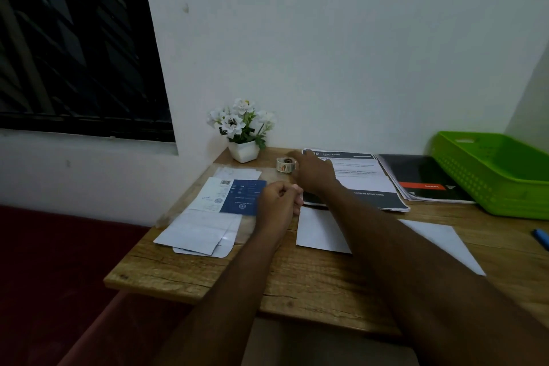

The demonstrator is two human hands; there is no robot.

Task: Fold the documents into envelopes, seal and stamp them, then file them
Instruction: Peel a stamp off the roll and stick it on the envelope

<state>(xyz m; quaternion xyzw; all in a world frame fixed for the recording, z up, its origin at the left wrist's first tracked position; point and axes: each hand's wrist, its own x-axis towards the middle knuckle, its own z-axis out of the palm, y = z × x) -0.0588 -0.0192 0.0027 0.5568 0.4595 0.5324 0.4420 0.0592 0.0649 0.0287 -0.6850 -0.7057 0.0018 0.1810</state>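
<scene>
The right hand (pixel 315 175) met the small clear roll of printed stickers (pixel 286 164); the left hand (pixel 279 202) sat curled beside it on the wooden table (pixel 208 273).

The right hand's fingers touched the roll's far side, though blur hid whether they gripped it. The left hand's fingers were bunched, and whether they pinched anything could not be told. The step looked like stamping: it would go best with the roll steadied by one hand, a single sticker peeled off cleanly, and that sticker pressed flat onto a corner of the flat white envelope (pixel 320 232) lying under the right forearm. There was one roll, one such envelope, one stack of printed black-and-white documents (pixel 359 184), one loose pile of pale papers (pixel 202 232) too overlapped to count, one green plastic basket (pixel 499 175) and one blue pen (pixel 540 238).
</scene>
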